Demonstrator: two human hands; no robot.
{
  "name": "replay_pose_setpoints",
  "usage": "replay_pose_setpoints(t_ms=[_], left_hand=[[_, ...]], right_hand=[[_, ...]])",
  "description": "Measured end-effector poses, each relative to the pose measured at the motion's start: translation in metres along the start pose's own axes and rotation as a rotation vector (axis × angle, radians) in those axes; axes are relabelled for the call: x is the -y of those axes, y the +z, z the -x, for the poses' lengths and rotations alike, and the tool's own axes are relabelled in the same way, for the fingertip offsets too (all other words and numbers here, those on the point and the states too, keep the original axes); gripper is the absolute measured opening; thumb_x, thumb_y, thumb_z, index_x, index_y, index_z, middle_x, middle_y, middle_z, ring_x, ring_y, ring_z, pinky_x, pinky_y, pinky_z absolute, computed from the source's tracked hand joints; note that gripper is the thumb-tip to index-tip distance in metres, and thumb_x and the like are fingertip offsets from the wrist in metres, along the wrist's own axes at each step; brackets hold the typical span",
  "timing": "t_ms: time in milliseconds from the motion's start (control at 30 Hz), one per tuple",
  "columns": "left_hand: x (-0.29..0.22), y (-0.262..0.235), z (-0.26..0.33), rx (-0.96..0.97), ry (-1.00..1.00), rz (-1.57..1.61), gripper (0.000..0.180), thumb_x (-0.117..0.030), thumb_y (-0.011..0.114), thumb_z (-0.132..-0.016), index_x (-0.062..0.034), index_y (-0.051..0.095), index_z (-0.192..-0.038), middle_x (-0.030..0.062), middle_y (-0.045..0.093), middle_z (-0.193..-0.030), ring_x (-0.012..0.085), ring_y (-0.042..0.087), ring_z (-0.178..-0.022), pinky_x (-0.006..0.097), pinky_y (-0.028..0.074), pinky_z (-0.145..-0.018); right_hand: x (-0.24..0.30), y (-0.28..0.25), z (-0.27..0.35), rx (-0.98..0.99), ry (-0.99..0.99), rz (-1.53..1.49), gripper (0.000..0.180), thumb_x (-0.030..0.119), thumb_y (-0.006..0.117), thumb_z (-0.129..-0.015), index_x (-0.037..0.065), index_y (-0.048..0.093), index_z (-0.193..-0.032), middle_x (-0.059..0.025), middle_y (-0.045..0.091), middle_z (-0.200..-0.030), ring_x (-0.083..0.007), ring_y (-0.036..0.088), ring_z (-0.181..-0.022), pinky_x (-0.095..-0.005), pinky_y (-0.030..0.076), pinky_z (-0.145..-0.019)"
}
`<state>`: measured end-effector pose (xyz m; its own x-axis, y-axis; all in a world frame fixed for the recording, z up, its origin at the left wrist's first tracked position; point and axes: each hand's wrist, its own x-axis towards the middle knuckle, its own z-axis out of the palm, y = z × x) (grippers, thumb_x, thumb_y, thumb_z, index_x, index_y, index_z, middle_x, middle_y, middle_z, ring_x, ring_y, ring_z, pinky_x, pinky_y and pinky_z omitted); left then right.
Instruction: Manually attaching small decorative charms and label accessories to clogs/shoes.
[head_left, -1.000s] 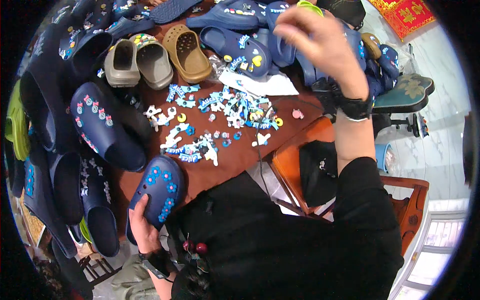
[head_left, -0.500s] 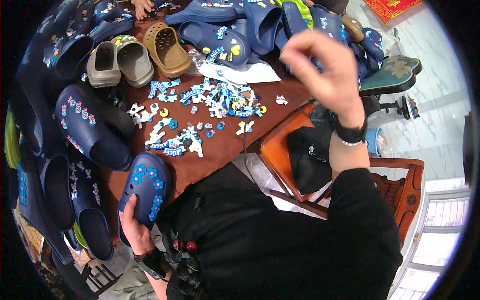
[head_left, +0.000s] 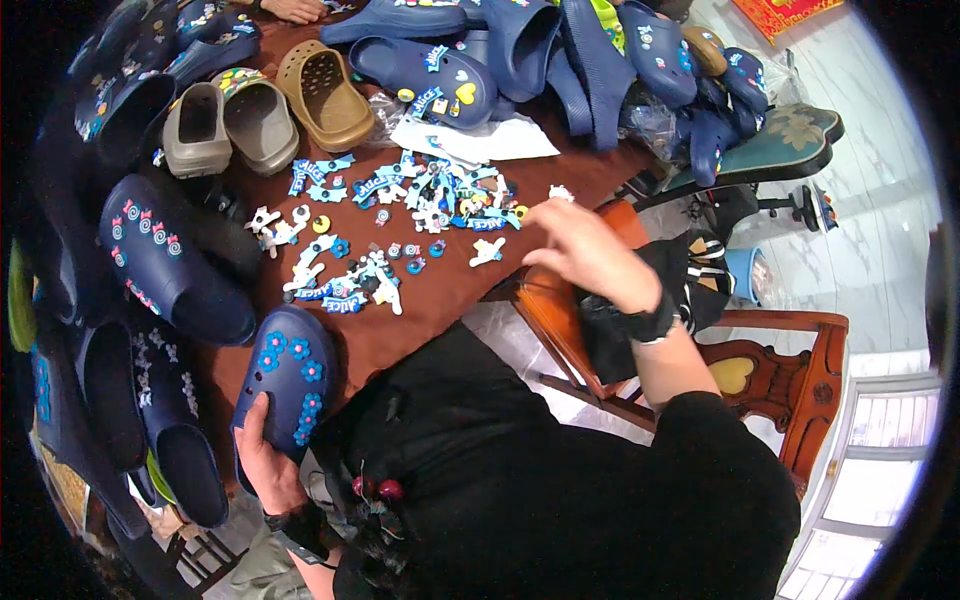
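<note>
My left hand (head_left: 268, 465) grips a navy clog (head_left: 262, 385) near the table's front edge, its thumb pressed on the upper. Blue flower charms with pink centres run along that clog, and a few bare holes show near my thumb. Above the table's right edge, my right hand (head_left: 592, 252) hovers with fingers apart and nothing visible in them. Closest to it are a white charm (head_left: 562, 193) and a pale figure-shaped charm (head_left: 488, 251). A pile of blue and white ribbon-shaped charms (head_left: 450, 195) lies mid-table, with more loose charms (head_left: 350, 282) nearer me.
Navy clogs (head_left: 180, 270) crowd the left side and the back. A grey pair (head_left: 262, 125) and a brown clog (head_left: 328, 100) stand behind the charms, beside white paper (head_left: 470, 142). Another person's hand (head_left: 295, 10) rests at the far edge. A wooden chair (head_left: 800, 400) stands right.
My right hand has come down and to the left, from above the far right side toward the table edge by the charms. My left hand still holds the clog.
</note>
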<state>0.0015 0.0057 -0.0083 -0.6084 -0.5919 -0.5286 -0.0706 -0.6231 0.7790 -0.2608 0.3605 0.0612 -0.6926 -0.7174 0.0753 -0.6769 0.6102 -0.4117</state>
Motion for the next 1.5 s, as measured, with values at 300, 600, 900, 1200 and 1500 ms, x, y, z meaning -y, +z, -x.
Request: replay_pose_setpoints(t_ms=[300, 600, 900, 1200, 1500], left_hand=[[0.001, -0.004, 0.015, -0.041, -0.036, -0.007, 0.039, -0.01, 0.064, -0.083, 0.0045, 0.056, -0.118, 0.0155, 0.065, -0.109, 0.0264, 0.065, -0.096, 0.038, 0.052, -0.087], [0.0, 0.0, 0.023, -0.023, -0.057, -0.05, 0.035, -0.007, 0.063, -0.083, 0.0049, 0.058, -0.115, 0.0153, 0.067, -0.107, 0.0248, 0.067, -0.093, 0.037, 0.053, -0.086], [0.004, -0.009, 0.015, 0.045, -0.073, -0.039, 0.039, -0.012, 0.062, -0.084, 0.0056, 0.055, -0.118, 0.0168, 0.065, -0.111, 0.0276, 0.066, -0.096, 0.039, 0.054, -0.086], [-0.002, 0.002, 0.021, -0.055, -0.087, -0.005, 0.034, -0.004, 0.062, -0.084, 0.006, 0.058, -0.116, 0.0158, 0.067, -0.107, 0.0249, 0.067, -0.093, 0.036, 0.054, -0.086], [-0.002, 0.005, 0.019, -0.031, -0.091, -0.002, 0.034, -0.009, 0.066, -0.081, 0.0028, 0.059, -0.112, 0.0131, 0.067, -0.105, 0.025, 0.067, -0.092, 0.038, 0.055, -0.082]], right_hand=[[-0.04, 0.089, -0.022, -0.051, -0.064, -0.137, 0.03, 0.0, 0.069, -0.077, 0.006, 0.059, -0.105, -0.0135, 0.055, -0.098, -0.0344, 0.057, -0.092, -0.0398, 0.047, -0.079], [-0.041, 0.087, -0.063, -0.117, 0.103, 0.034, 0.032, 0.009, 0.076, -0.073, 0.006, 0.059, -0.101, -0.0141, 0.054, -0.1, -0.0362, 0.057, -0.093, -0.0421, 0.048, -0.078], [0.035, 0.091, -0.086, 0.013, -0.317, -0.268, 0.031, 0.014, 0.074, -0.076, 0.003, 0.059, -0.102, -0.0144, 0.056, -0.1, -0.0349, 0.058, -0.095, -0.0423, 0.049, -0.081], [0.05, 0.111, -0.093, 0.245, -0.479, -0.176, 0.034, 0.009, 0.077, -0.07, 0.008, 0.061, -0.101, -0.0097, 0.052, -0.108, -0.0306, 0.052, -0.1, -0.0397, 0.045, -0.086], [0.039, 0.092, -0.136, 0.332, -0.405, -0.023, 0.02, 0.006, 0.069, -0.075, 0.004, 0.062, -0.094, -0.0124, 0.059, -0.092, -0.0333, 0.057, -0.094, -0.0414, 0.046, -0.082]])
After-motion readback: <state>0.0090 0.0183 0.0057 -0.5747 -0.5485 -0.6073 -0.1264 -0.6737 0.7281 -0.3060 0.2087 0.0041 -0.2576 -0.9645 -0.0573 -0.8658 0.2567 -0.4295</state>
